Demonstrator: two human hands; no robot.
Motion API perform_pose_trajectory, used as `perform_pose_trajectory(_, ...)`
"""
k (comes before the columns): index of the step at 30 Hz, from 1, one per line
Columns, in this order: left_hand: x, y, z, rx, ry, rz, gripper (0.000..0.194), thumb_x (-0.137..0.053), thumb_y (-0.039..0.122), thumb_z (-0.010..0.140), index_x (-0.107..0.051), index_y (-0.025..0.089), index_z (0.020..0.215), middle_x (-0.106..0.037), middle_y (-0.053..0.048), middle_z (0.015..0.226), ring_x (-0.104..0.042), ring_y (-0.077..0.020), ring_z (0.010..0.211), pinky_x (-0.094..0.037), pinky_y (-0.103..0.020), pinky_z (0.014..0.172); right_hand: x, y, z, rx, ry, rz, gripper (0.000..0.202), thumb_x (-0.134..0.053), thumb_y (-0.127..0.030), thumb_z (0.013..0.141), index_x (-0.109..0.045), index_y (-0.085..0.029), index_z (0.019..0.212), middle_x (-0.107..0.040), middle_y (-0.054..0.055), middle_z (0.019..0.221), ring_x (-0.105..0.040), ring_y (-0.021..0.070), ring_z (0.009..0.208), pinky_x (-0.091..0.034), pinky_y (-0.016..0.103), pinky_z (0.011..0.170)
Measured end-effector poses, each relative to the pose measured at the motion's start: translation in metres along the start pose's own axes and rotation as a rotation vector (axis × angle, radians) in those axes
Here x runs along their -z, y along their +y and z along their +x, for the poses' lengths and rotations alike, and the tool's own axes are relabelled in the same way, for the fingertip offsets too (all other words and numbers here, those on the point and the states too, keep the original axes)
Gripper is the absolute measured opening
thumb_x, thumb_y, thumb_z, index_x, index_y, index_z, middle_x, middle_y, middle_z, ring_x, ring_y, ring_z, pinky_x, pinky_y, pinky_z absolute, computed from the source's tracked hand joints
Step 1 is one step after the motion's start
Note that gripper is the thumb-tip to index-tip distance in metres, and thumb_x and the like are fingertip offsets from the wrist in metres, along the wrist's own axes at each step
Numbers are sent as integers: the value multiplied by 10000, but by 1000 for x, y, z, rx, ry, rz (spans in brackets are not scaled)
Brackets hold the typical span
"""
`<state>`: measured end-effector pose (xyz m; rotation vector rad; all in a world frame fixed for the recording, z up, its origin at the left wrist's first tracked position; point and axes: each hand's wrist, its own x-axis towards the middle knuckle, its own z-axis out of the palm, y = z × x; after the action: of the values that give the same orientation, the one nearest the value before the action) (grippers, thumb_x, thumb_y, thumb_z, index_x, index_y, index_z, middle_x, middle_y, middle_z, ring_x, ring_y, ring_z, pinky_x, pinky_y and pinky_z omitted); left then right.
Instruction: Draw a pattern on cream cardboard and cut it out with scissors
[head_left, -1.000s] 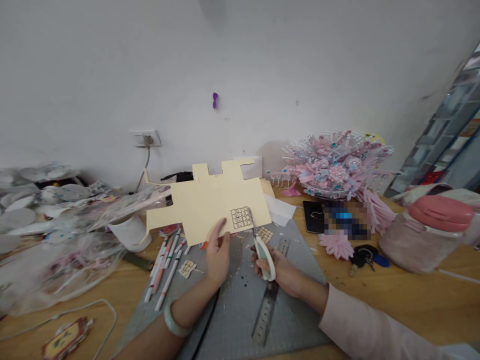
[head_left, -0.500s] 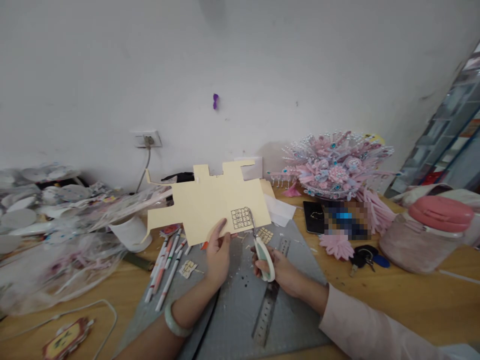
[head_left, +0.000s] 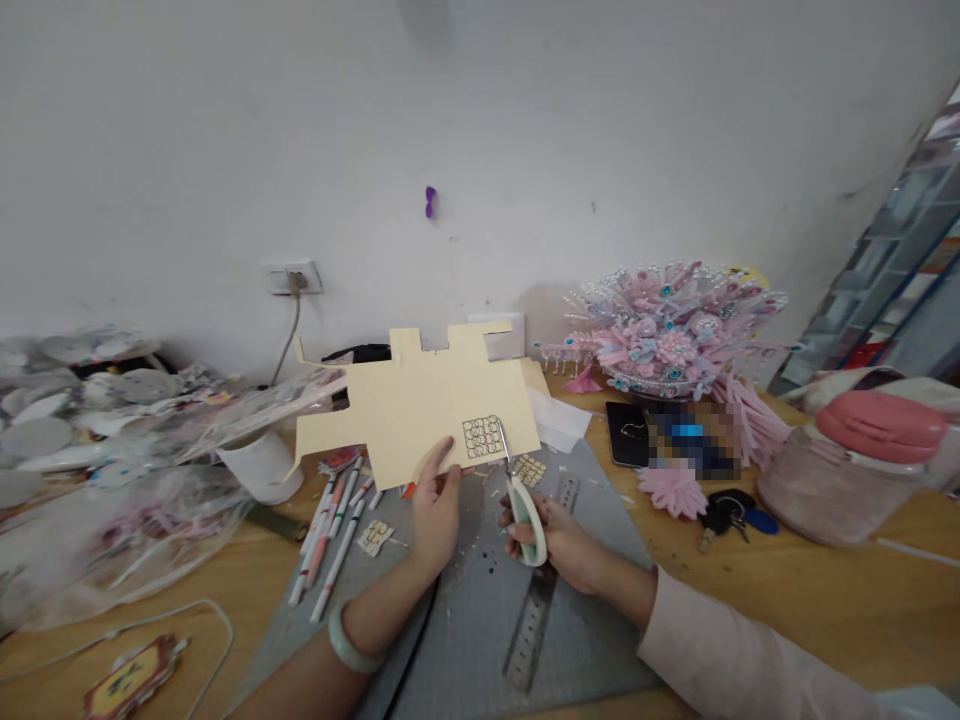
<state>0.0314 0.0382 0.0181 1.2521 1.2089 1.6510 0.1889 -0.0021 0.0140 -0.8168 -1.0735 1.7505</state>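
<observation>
My left hand (head_left: 436, 505) grips the lower edge of a cream cardboard sheet (head_left: 412, 410), its thumb and fingers closed on it. The sheet is tilted up, with notches cut from its outline and a drawn block of black circles (head_left: 483, 437) near its lower right. In my right hand (head_left: 544, 530) are white-and-green scissors (head_left: 531, 522), fingers in the handles. Their blades reach up along the right side of the drawn block, over the sheet. Below the blades a small cut piece with a similar pattern (head_left: 531, 471) lies on the grey cutting mat (head_left: 472, 620).
Left of my left arm lie several markers (head_left: 337, 550) and a patterned scrap (head_left: 376, 537). A metal ruler (head_left: 531, 630) rests under my right hand. To the right are a pink beaded headdress (head_left: 671, 335), a phone (head_left: 626, 435), keys (head_left: 724, 515) and a pink-lidded jar (head_left: 847, 470).
The scissors' handles have shifted slightly left and down in my right hand, and the blades show a little more clearly. The cardboard sheet has barely moved.
</observation>
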Motion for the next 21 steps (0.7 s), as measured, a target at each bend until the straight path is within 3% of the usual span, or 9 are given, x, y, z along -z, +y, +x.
perform_pose_trajectory(6, 2, 0, 2, -16, 0, 17, 445, -566, 325, 759, -529, 164, 1172, -562, -120, 1223, -653, -169, 782, -506, -324, 786, 1, -3, -4, 7, 9, 48, 471, -725, -532, 608, -575, -167, 865, -593, -5, 746, -504, 56, 504, -372, 199, 471)
perform_pose_trajectory(12, 2, 2, 1, -65, -33, 44, 382, -578, 321, 735, -584, 167, 1085, -582, -111, 1184, -645, -149, 683, -519, -321, 735, 13, 1, -1, 50, -83, 117, 449, -660, -562, 679, -608, -186, 919, -632, 45, 891, -538, 83, 610, -373, 210, 523)
perform_pose_trajectory(21, 3, 10, -4, -123, -85, 73, 331, -579, 317, 736, -626, 169, 1028, -638, -92, 1089, -630, -134, 611, -528, -298, 667, 18, -2, 3, 153, -110, 173, 412, -626, -540, 722, -604, -207, 965, -636, 59, 893, -543, 124, 650, -407, 250, 575)
